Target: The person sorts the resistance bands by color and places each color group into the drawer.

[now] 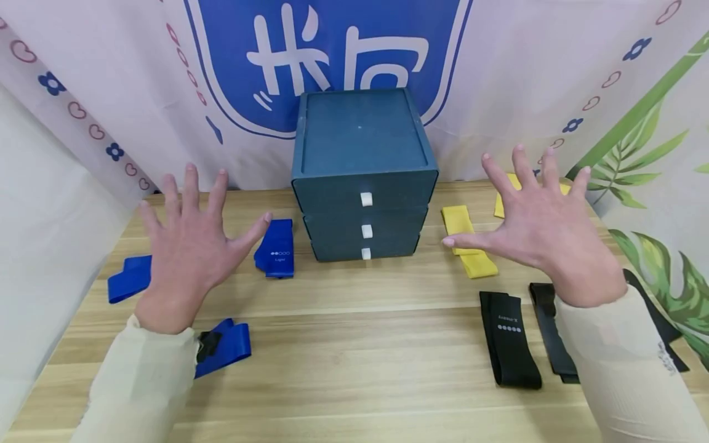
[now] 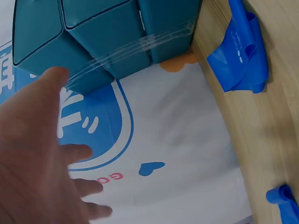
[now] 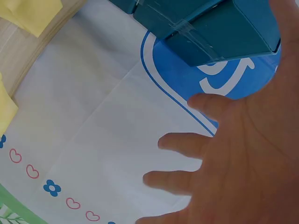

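Observation:
Both hands are held above the table with fingers spread, holding nothing. In the head view the left hand [image 1: 191,252] is over the left side, among blue resistance bands: one [image 1: 279,249] marked "Light" by its thumb, another [image 1: 130,279] to its left and a third [image 1: 229,347] by the sleeve. On the other side, the right hand [image 1: 545,227] is nearest a folded yellow band [image 1: 468,240], with a second yellow band [image 1: 499,203] partly hidden behind its fingers. Black bands [image 1: 509,338] lie below it, one of them [image 1: 551,329] partly covered by the sleeve.
A dark teal three-drawer box [image 1: 365,135] with white pulls stands at the table's back middle, its drawers closed. Clear tape [image 2: 149,43] runs across its side. Behind hangs a white cloth [image 1: 498,74] with a blue emblem. Wooden tabletop [image 1: 354,351] extends in front.

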Available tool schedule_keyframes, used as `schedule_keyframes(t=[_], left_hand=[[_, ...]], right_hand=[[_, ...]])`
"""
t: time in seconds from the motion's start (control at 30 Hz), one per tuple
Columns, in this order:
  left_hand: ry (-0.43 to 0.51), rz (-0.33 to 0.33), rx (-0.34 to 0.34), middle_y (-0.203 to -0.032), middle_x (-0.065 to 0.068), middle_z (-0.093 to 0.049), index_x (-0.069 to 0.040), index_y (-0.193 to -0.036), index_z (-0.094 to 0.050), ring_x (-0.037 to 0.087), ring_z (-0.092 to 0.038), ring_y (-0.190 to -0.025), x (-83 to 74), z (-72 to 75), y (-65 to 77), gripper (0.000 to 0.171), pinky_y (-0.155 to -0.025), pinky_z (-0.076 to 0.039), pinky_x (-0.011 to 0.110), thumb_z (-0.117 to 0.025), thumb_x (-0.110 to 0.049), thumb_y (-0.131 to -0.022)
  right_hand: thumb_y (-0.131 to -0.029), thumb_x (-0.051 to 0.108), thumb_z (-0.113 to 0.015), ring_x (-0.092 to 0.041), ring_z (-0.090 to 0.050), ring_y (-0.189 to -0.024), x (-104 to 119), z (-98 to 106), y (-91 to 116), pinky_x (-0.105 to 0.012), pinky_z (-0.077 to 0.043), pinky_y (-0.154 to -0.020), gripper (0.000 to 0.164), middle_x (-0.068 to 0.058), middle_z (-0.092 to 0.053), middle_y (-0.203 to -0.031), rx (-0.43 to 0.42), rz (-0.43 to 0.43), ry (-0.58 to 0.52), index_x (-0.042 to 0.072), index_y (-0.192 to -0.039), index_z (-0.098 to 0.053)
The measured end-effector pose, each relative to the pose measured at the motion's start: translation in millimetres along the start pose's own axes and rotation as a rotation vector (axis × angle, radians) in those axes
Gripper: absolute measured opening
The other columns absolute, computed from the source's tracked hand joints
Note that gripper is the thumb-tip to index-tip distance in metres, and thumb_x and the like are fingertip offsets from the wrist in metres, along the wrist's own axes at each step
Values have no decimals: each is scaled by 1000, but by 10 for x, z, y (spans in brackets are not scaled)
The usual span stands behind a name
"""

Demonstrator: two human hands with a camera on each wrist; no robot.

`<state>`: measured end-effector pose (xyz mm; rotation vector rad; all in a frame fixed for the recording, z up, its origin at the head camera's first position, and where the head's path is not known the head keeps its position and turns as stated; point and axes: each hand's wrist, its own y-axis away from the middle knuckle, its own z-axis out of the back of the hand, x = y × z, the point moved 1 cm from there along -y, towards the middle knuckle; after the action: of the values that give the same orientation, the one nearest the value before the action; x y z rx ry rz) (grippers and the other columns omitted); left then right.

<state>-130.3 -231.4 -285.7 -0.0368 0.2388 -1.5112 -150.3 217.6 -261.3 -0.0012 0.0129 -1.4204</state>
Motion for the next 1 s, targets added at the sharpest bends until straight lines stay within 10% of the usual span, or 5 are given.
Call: schedule_keyframes(t=[0.17, 0.27, 0.43, 0.73, 1.0], left_hand=[[225, -63, -57, -176, 22, -28, -11, -168, -34, 51, -31, -159, -93, -57, -7, 87, -124, -26, 79, -47, -70, -105], [508, -119, -53, -173, 13, -39, -18, -167, -39, 43, -42, -156, -220, -140, -40, 69, -124, -35, 71, -49, -56, -111], [905, -150, 13, -176, -14, -32, -45, -166, -35, 30, -42, -159, -441, -250, -186, 52, -127, -36, 65, -44, -46, -115], [1262, -197, 58, -175, -9, -37, -26, -159, -55, 27, -48, -155, -467, -299, -475, 44, -119, -50, 56, -49, -31, -116], [1304, -243, 90, -174, -14, -37, -26, -155, -60, 24, -43, -159, -487, -204, -482, 41, -117, -51, 60, -54, -28, -114]], right_hand=[[-73, 97, -65, -58, -26, -157, 28, 23, 83, -84, -25, -119, 131, -27, -24, -176, -75, 56, -21, 20, -172, -28], [-78, 80, -78, -49, -54, -138, 104, 14, 166, -67, -58, -90, 107, -25, -54, -158, -246, 114, -112, 14, -158, -53], [-82, 46, -91, -36, -72, -106, 346, -79, 253, -46, -58, -63, 65, -17, -77, -126, -505, 315, -336, 8, -132, -75], [-85, 24, -93, -22, -74, -99, 709, -253, 236, -40, -63, -81, 46, -7, -81, -123, -438, 451, -607, 8, -126, -78], [-89, 16, -89, -22, -77, -104, 924, -316, 83, -39, -65, -90, 45, -8, -80, -123, -373, 509, -786, 6, -131, -75]])
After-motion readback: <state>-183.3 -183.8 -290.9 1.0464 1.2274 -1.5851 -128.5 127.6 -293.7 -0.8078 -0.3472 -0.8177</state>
